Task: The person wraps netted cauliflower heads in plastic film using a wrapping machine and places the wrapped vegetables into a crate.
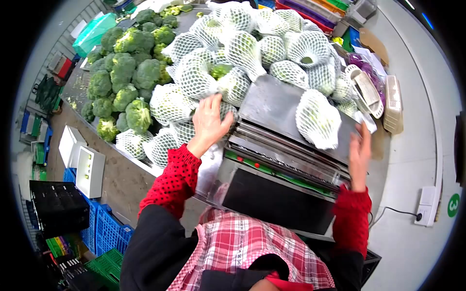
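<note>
My left hand [211, 121] lies with fingers stretched out against a netted vegetable [226, 110] at the near edge of a heap. White foam nets cover the vegetables in this heap [242, 51]; green shows through the mesh. My right hand [360, 155], somewhat blurred, is held open at the right side of a film-wrapping machine [286, 155], its fingers pointing away from me. Near its fingertips is a white piece [366, 121], and I cannot tell whether they touch. A single netted vegetable [318, 119] rests on the machine's metal top, between my hands.
Bare broccoli heads [131, 68] are piled at the left of the table. Beige baskets [392, 104] and purple vegetables [366, 68] lie at the right. Blue crates [104, 228], a black crate [58, 206] and a white foam box [90, 172] stand at lower left.
</note>
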The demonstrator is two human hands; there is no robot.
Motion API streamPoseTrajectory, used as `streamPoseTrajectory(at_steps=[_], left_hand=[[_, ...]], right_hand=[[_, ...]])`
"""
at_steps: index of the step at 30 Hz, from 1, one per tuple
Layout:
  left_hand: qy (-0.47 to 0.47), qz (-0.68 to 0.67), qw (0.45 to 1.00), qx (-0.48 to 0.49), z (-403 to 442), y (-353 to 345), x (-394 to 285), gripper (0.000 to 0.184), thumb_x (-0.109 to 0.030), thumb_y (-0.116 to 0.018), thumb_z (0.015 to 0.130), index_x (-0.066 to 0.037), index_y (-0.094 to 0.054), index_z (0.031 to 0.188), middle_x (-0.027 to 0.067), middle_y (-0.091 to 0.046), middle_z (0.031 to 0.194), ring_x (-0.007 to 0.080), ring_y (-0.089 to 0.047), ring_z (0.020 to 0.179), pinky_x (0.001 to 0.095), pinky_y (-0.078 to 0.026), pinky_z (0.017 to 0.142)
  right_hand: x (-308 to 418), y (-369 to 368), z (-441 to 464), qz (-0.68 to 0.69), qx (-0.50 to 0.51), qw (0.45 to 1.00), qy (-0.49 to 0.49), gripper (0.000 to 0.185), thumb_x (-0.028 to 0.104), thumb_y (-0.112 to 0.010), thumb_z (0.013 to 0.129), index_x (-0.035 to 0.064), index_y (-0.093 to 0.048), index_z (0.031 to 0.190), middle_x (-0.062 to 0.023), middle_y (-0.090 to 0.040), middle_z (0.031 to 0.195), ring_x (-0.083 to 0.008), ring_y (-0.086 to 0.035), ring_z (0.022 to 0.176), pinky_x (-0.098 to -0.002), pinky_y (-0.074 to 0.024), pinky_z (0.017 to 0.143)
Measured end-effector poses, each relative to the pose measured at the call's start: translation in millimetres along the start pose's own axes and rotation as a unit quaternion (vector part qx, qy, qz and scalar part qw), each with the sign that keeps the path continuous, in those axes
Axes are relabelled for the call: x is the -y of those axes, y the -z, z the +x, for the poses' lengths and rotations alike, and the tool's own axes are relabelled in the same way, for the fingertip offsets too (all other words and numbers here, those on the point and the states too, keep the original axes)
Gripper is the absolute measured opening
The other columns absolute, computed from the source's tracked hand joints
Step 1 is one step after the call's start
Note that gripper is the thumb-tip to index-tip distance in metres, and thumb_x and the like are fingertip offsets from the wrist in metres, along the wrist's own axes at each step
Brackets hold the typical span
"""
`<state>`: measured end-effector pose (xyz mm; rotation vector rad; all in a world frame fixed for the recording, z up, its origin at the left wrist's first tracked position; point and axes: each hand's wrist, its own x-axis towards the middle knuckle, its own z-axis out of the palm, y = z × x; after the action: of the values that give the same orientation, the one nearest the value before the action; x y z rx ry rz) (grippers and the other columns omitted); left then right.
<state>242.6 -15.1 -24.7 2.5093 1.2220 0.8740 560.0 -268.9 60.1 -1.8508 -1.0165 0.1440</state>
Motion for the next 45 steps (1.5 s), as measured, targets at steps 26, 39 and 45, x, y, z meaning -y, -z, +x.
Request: streamPoseTrajectory(at_steps=[26, 39, 45], left_hand=[[-0.005, -0.071, 0.992, 0.103, 19, 70, 53, 0.092, -0.031, -0.081, 0.044, -0.005, -0.045, 0.123, 0.0180, -0.048, 0.110, 0.0366, -0.048, 0.105, 0.0446, -0.047, 0.087], [0.100, 0.008, 0.995, 0.016, 18, 80, 72, 0.090, -0.032, -0.083, 0.045, -0.009, -0.049, 0.125, 0.0165, -0.049, 0.115, 0.0346, -0.047, 0.110, 0.0441, -0.044, 0.092], [0.081, 0.003, 0.997, 0.008, 16, 84, 75, 0.093, -0.030, -0.083, 0.039, -0.009, -0.050, 0.123, 0.0185, -0.048, 0.121, 0.0372, -0.048, 0.113, 0.0456, -0.045, 0.091]], right_hand=[[135, -353, 134, -0.288, 0.253, 0.882, 0.274, 0.089, 0.029, -0.081, 0.059, 0.0133, -0.040, 0.137, -0.0273, -0.057, 0.101, -0.0434, -0.060, 0.094, -0.0478, -0.0496, 0.083], [136, -157, 162, -0.011, 0.280, 0.951, 0.130, 0.045, 0.017, -0.062, 0.092, -0.0049, -0.050, 0.129, -0.0167, -0.057, 0.126, -0.0178, -0.056, 0.112, -0.0289, -0.0452, 0.094], [-233, 190, 95, -0.471, -0.016, 0.863, -0.180, 0.086, 0.071, -0.051, 0.082, -0.0088, -0.058, 0.111, -0.0247, -0.065, 0.095, -0.0318, -0.063, 0.089, -0.0412, -0.0492, 0.079]])
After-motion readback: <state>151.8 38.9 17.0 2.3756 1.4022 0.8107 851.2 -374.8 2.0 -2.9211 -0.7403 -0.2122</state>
